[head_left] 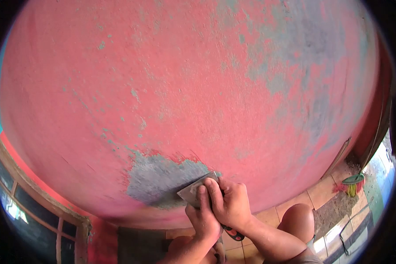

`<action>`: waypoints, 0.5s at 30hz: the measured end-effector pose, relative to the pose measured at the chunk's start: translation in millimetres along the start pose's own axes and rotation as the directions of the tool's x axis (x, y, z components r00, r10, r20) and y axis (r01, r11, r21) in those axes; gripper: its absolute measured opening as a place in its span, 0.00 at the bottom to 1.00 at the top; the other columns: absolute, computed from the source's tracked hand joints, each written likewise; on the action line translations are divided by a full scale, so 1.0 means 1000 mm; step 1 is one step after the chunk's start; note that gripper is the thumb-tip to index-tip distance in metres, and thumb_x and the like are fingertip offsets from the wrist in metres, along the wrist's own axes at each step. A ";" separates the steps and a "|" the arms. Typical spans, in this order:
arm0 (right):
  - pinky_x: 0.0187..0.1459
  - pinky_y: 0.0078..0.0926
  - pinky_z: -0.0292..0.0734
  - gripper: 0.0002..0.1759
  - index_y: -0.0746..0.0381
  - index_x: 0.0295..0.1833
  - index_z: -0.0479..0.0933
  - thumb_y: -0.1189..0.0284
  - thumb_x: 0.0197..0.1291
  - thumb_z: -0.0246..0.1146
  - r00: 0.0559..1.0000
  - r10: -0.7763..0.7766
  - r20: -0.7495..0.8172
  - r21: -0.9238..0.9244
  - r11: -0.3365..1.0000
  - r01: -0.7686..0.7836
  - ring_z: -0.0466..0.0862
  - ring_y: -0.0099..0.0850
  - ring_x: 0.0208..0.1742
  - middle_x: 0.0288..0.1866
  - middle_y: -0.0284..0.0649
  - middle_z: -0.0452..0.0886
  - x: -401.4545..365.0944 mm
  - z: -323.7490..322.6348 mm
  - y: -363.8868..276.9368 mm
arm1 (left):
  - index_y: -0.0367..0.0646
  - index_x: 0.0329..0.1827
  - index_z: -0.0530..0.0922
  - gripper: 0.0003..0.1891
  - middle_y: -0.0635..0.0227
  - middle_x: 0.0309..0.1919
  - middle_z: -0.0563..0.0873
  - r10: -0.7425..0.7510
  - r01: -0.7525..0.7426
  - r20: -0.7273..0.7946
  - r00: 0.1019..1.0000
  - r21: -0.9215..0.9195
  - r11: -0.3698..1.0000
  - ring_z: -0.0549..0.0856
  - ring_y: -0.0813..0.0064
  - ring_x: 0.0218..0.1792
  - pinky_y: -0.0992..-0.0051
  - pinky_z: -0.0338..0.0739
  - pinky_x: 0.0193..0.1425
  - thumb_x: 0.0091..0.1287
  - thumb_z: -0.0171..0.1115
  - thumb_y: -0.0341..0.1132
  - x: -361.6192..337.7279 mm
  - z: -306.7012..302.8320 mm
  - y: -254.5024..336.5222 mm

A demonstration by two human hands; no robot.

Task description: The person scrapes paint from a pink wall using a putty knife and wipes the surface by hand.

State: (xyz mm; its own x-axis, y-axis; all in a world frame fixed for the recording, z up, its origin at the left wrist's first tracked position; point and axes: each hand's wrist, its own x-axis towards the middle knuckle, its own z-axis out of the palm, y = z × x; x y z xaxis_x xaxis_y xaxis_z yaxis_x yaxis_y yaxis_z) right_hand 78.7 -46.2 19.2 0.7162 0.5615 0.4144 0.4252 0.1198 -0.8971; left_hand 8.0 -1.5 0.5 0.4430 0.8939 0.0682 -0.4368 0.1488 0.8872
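Both hands are wrapped round a metal scraper (192, 192) with a wide flat blade. Its black and orange handle (233, 234) shows below my wrists. My left hand (203, 220) has its thumb laid along the blade. Just to the right, my right hand (231, 201) is closed over the tool, its thumb also pressed on the blade. The blade edge is against the pink wall (176, 105), at the lower right of a bare grey patch (156, 176) with ragged paint edges. Most of the fingers are hidden behind the blade and hands.
Grey and green areas (312, 57) show through the paint at upper right. A broom (353, 184) with green, red and yellow parts lies on the tiled floor near dirt (336, 210). A framed window (35, 209) is at lower left. My bare knee (298, 220) is close by.
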 end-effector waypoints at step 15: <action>0.24 0.38 0.71 0.18 0.68 0.34 0.81 0.66 0.74 0.61 0.999 0.040 0.037 0.067 0.997 -0.043 0.69 0.34 0.23 0.21 0.57 0.73 -0.002 0.002 0.001 | 0.32 0.49 0.82 0.17 0.66 0.46 0.87 0.001 0.002 -0.048 0.999 0.067 0.998 0.84 0.78 0.46 0.75 0.79 0.49 0.81 0.59 0.42 -0.005 -0.001 0.000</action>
State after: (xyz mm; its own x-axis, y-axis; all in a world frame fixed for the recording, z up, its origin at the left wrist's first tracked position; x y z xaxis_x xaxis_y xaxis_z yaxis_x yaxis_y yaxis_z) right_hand 76.4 -45.8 17.3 0.7118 0.5958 0.3720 0.3560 0.1506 -0.9223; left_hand 5.0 -5.7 -0.7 0.4043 0.9134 0.0470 -0.3820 0.1220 0.9161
